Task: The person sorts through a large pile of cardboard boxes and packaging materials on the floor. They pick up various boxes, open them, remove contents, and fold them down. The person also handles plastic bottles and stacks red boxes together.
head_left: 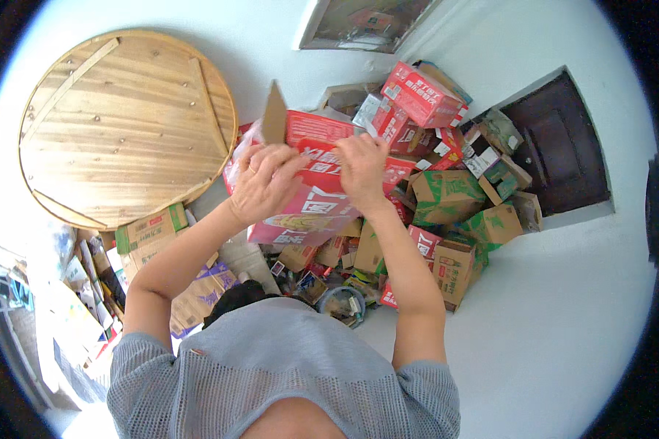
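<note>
A red printed cardboard box [313,211] is held up in front of me, its printed side towards me. One brown flap [274,115] stands upright at its top left. My left hand [269,178] is bent over the box's upper left part, its fingertips blurred. On the upper right edge, my right hand [362,170] grips the cardboard with curled fingers. Both hands hide parts of the box's top, and the fingertips' exact hold is partly covered. Behind the box, a pale plastic bag is partly visible at the left.
A round wooden tabletop [132,131] leans against the wall at left. Red cartons [423,96] and brown-green cartons [447,195] pile up at right, before a dark door [563,145]. Flattened cardboard [151,241] lies at left. A round tub [340,304] with small items stands below.
</note>
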Tool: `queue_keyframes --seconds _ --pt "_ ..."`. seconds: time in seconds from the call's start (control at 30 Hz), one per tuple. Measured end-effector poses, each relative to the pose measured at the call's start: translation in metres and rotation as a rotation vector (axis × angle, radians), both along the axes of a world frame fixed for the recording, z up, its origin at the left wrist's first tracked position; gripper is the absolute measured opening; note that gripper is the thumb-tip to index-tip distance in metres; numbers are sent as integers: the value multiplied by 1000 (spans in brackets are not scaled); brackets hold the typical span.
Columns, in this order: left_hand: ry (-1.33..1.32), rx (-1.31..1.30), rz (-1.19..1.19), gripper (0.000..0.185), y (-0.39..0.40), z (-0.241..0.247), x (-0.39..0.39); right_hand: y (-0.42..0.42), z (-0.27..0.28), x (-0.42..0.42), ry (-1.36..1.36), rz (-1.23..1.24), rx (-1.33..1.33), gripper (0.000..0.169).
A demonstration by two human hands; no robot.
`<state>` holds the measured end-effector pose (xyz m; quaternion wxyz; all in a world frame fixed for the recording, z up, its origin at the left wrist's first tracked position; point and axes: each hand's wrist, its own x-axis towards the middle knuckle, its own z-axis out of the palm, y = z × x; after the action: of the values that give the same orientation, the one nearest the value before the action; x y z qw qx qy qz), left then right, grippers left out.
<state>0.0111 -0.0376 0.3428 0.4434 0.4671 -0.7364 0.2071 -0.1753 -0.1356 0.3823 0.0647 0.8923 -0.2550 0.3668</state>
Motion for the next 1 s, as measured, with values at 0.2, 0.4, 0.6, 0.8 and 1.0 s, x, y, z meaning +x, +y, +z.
queue_keyframes --seconds 0.2,0.4,0.6,0.8,1.0 --pt "440 791 -154 62 -20 42 39 -7 9 46 120 112 -65 7" --pt "118 666 -441 52 -26 -53 135 -10 5 94 216 154 -162 24" --pt "11 811 58 69 22 -51 105 1 -23 118 209 448 -95 17" --pt "541 904 261 57 110 -36 89 34 -38 153 145 570 -65 18" --pt "768 637 335 56 110 -89 65 41 -77 137 319 703 336 37"
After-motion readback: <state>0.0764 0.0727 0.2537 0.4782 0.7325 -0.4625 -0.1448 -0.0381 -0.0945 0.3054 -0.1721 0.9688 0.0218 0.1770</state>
